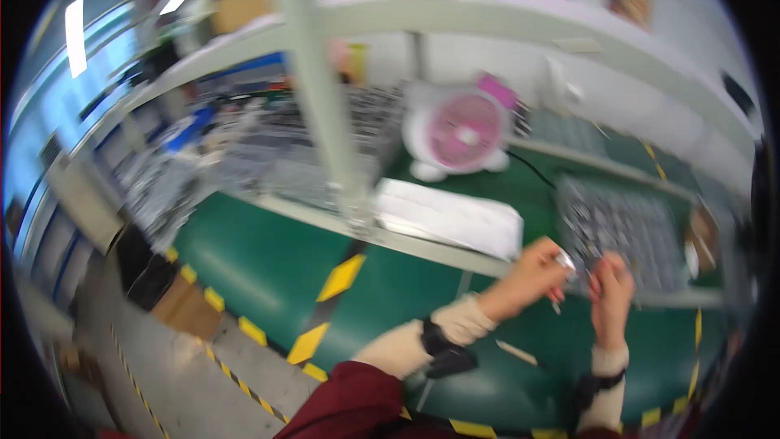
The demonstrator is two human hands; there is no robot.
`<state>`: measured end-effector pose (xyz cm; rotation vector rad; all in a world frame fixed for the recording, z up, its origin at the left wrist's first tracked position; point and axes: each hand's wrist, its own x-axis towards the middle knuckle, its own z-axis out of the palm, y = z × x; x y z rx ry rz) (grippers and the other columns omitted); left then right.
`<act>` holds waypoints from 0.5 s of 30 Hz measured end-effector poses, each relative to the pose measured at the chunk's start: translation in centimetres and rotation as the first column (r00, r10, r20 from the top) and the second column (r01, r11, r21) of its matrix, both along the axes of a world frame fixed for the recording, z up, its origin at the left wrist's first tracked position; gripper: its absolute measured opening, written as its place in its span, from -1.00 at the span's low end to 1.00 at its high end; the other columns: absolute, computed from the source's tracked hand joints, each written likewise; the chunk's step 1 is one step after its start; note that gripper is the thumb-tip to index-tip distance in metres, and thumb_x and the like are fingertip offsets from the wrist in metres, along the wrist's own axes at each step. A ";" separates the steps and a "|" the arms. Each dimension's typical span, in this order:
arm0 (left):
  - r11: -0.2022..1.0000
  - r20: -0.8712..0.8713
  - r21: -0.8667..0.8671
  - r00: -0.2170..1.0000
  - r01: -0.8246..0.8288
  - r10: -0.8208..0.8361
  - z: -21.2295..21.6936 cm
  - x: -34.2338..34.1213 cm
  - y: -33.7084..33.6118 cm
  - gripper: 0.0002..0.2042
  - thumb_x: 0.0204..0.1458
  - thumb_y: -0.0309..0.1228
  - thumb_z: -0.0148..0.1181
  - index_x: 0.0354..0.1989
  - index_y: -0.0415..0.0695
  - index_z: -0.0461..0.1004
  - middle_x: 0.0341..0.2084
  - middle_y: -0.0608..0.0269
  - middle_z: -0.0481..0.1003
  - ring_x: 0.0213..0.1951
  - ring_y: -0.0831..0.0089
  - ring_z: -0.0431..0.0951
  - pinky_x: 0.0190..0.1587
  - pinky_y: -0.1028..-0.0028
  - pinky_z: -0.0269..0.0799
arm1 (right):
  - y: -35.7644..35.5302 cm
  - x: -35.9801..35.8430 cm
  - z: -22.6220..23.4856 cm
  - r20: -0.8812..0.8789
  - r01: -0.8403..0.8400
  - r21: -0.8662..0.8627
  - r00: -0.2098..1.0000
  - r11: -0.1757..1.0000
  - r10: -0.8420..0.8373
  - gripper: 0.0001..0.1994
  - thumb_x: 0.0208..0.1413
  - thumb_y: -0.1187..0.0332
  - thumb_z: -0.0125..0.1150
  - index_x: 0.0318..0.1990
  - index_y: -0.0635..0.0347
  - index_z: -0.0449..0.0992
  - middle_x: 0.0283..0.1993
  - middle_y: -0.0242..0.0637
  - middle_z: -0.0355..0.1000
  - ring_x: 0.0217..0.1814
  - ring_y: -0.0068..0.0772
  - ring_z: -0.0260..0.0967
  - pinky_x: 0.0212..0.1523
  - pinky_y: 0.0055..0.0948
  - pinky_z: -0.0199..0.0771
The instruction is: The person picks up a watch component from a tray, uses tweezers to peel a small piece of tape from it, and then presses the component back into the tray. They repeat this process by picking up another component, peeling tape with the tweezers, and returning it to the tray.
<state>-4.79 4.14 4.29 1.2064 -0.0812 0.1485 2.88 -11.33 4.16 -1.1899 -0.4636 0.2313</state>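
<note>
My left hand (pixel 524 280) is closed on a small shiny silver-white piece (pixel 565 260), too blurred to name. Below its fingers a short pale tip (pixel 556 307) sticks out; whether it belongs to the same piece I cannot tell. To the right, my right hand (pixel 611 283) is pinched, thumb against fingers, and what it holds is too small to make out. Both hands hover over the front rail of the bench, before a clear plastic tray (pixel 666 252) with rows of small dark parts. A thin cream-coloured stick with a dark end (pixel 517 352) lies on the green mat between my forearms.
A white-and-pink fan (pixel 463 132) stands behind a white padded packet (pixel 447 218). A pale upright post (pixel 321 89) rises left of them, under a shelf (pixel 487 12). Stacked clear trays (pixel 301 150) fill the back left. Yellow-black tape (pixel 341 278) crosses the green mat (pixel 260 256).
</note>
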 end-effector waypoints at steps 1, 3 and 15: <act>0.998 0.010 0.020 0.999 -0.053 0.053 -0.7 0.0 0.7 -0.82 -0.01 -0.40 0.07 -0.30 -0.19 0.27 -0.53 0.25 0.38 -0.57 0.57 0.44 -0.53 0.58 0.42 | 1.2 -0.1 0.3 -0.042 0.008 0.014 0.999 1.000 -0.008 -0.88 0.10 0.39 -0.03 -0.46 0.17 0.30 -0.64 -0.54 0.07 -0.71 -0.74 -0.06 -0.71 -0.71 -0.09; 0.997 -0.073 -0.012 0.995 -0.074 0.073 0.0 0.0 1.0 -0.83 -0.01 -0.43 0.06 -0.29 -0.19 0.26 -0.53 0.26 0.38 -0.57 0.55 0.44 -0.51 0.55 0.43 | 1.1 0.9 -0.2 0.047 -0.031 -0.077 0.998 0.997 0.035 -0.88 0.11 0.38 -0.04 -0.36 0.24 0.36 -0.64 -0.52 0.10 -0.68 -0.74 0.00 -0.70 -0.71 -0.07; 0.998 -0.110 0.043 0.993 -0.044 0.048 -0.8 0.8 -1.0 -0.94 -0.02 -0.54 -0.03 -0.37 -0.22 0.27 -0.53 0.27 0.38 -0.58 0.56 0.43 -0.52 0.61 0.39 | -0.4 0.4 -0.8 0.171 0.019 -0.239 0.985 0.971 0.023 -0.89 0.00 0.41 0.13 -0.40 0.28 0.44 -0.56 -0.52 0.24 -0.61 -0.76 0.07 -0.65 -0.74 -0.02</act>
